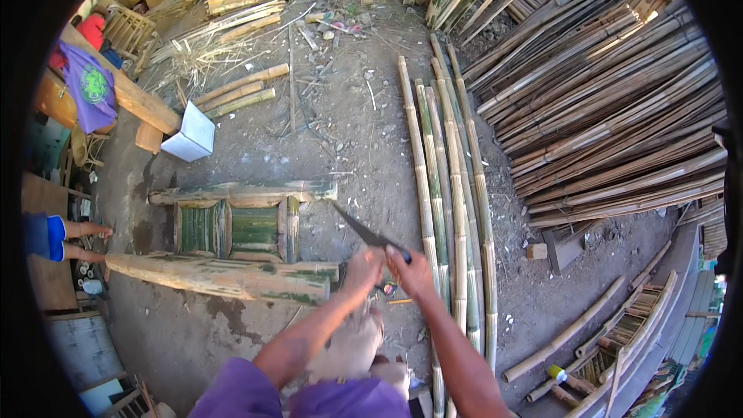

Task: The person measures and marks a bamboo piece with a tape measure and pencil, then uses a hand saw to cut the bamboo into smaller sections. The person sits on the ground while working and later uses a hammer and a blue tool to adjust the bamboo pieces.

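Observation:
In front of me my right hand [411,272] is closed round the dark handle of a hand saw [360,228]. Its blade slants away to the far left, tip near the end of a bamboo pole. Close beside it, my left hand [364,269] is curled shut by the blade's handle end; what its fingers hold is hidden. To the left on the ground lies a bamboo frame with green slatted panels [256,227], between a thick far pole [240,192] and a thick near pole [224,276]. A small round object [388,288] and a yellow stick [400,301] show below my hands.
Several long bamboo poles [458,217] lie just right of my hands. A large stack of split bamboo [611,108] fills the far right. Bamboo furniture parts [611,344] lie at the near right. A white box-like object [190,133] stands far left; another person's legs [81,240] show at left.

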Action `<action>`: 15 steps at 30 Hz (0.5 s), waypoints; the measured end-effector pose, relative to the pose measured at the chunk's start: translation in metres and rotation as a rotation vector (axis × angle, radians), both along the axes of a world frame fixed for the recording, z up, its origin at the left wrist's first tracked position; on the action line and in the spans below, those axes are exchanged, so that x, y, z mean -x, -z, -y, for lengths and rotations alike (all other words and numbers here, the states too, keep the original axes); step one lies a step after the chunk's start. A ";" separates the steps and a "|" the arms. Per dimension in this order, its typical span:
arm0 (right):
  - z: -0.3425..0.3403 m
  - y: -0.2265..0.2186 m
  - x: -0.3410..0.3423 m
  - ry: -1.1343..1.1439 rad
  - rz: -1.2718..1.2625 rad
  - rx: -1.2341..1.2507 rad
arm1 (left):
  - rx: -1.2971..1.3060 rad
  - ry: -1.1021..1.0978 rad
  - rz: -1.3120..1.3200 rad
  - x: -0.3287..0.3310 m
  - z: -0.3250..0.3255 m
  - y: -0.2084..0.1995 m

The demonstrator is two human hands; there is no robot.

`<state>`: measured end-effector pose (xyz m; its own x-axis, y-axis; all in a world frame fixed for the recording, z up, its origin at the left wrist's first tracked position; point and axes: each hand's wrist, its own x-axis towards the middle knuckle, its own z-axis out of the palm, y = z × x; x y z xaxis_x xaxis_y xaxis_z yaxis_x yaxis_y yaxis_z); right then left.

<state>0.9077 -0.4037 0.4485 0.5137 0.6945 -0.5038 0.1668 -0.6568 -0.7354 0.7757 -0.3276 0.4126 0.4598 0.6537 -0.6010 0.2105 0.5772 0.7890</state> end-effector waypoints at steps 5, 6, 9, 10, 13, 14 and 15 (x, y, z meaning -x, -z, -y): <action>-0.107 -0.094 -0.051 -0.061 0.055 -0.152 | -0.101 -0.200 0.035 0.013 -0.143 -0.067; -0.129 -0.107 -0.065 -0.081 0.064 -0.161 | -0.123 -0.193 -0.010 0.015 -0.168 -0.071; -0.198 -0.131 -0.094 -0.210 0.023 0.008 | -0.220 -0.124 -0.228 0.008 -0.238 -0.071; -0.225 -0.137 -0.107 -0.277 0.053 0.021 | -0.236 -0.077 -0.215 -0.006 -0.266 -0.072; -0.294 -0.146 -0.114 -0.414 0.099 -0.023 | -0.233 -0.010 -0.226 -0.033 -0.296 -0.073; -0.318 -0.148 -0.116 -0.450 0.079 -0.002 | -0.283 -0.019 -0.194 -0.046 -0.310 -0.077; -0.341 -0.150 -0.118 -0.493 0.084 -0.041 | -0.309 -0.035 -0.167 -0.057 -0.321 -0.081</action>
